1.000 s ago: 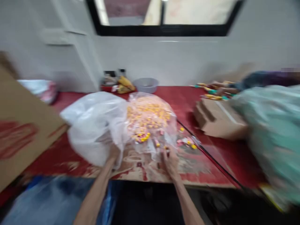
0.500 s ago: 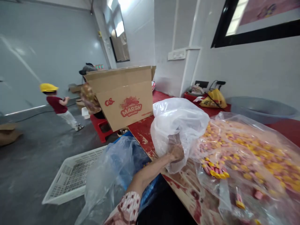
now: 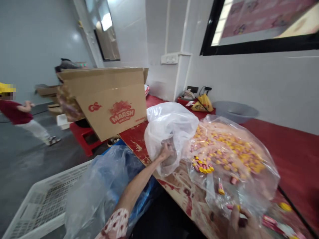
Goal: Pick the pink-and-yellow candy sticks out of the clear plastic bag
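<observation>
My left hand (image 3: pixel 167 151) reaches into the mouth of a white translucent plastic bag (image 3: pixel 171 118) on the table. Its fingers are curled and partly hidden by the bag, so what they hold cannot be made out. At the bottom right, my right hand (image 3: pixel 245 226) is blurred, thumb and fingers closed around a small pink tube with a yellow cap (image 3: pixel 231 207). Just beyond it, a large clear bag (image 3: pixel 270 174) lies spread out with many similar pink and yellow pieces (image 3: pixel 229 146). A few more tubes (image 3: pixel 221 187) lie near its opening.
A cardboard box (image 3: pixel 117 99) printed "MARSH" stands at the table's far left end. Below are a white plastic crate (image 3: pixel 37 202) and loose clear plastic (image 3: pixel 97 186). A grey basin (image 3: pixel 235 111) and yellow bag (image 3: pixel 203 103) sit at the back. A person (image 3: pixel 20 113) stands far left.
The view has turned right, shifting everything left. My right hand has come into view at the bottom right, at a tube. My left hand stays in the white bag's mouth.
</observation>
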Demonstrator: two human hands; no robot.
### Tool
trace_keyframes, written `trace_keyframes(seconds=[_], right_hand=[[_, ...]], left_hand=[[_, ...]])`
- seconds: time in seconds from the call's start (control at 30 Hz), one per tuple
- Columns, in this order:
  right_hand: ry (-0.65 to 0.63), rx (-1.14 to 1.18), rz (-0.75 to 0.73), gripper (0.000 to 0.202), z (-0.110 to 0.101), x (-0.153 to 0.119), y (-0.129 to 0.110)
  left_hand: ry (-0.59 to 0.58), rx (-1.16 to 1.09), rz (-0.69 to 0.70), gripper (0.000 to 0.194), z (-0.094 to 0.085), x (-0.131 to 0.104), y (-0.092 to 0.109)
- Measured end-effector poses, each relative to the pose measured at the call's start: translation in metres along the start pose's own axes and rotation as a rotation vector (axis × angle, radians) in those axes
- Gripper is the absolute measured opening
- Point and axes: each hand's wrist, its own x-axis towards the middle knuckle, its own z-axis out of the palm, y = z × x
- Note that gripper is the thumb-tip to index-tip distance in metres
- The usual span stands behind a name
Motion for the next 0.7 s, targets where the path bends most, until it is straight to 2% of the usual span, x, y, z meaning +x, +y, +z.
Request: trace_keyframes(seconds=[0.07, 0.13, 0.2, 0.27, 0.33, 0.37, 0.5, 0.57, 0.63, 0.7], right_hand=[[-0.06, -0.036, 0.048, 0.064, 0.001, -0.001, 0.0], [-0.136, -0.055, 0.076, 0.072, 0.002, 0.002, -0.001], [-0.096, -0.019, 0.058, 0.077, 0.001, 0.005, -0.005], [0.022, 0.044, 0.016, 0.079, 0.0, 0.005, -0.012], [0.097, 0.083, -0.002, 0.081, 0.001, 0.002, -0.018], [0.089, 0.08, 0.007, 0.083, 0.003, 0.0, -0.019], [-0.104, 0.002, 0.112, 0.094, 0.011, -0.006, -0.01], [-0.095, -0.001, 0.152, 0.095, 0.012, -0.006, -0.005], [-0.029, 0.015, 0.17, 0.095, 0.01, -0.005, -0.003], [-0.027, 0.025, 0.19, 0.094, 0.008, -0.003, -0.004]], left_hand=[[0.012, -0.042, -0.017, 0.025, 0.002, 0.008, -0.001], [0.028, -0.083, -0.004, 0.041, -0.004, 0.005, -0.002], [0.016, -0.14, 0.044, 0.051, -0.01, -0.003, 0.0], [-0.036, -0.232, 0.106, 0.055, -0.01, -0.014, 0.007], [-0.114, -0.34, 0.133, 0.057, -0.001, -0.027, 0.016], [-0.157, -0.382, 0.125, 0.058, 0.006, -0.034, 0.02], [-0.334, -0.438, 0.058, 0.052, 0.037, -0.067, 0.028], [-0.417, -0.426, 0.059, 0.052, 0.049, -0.083, 0.027], [-0.457, -0.411, 0.079, 0.053, 0.057, -0.096, 0.025], [-0.426, -0.382, 0.141, 0.049, 0.064, -0.105, 0.022]])
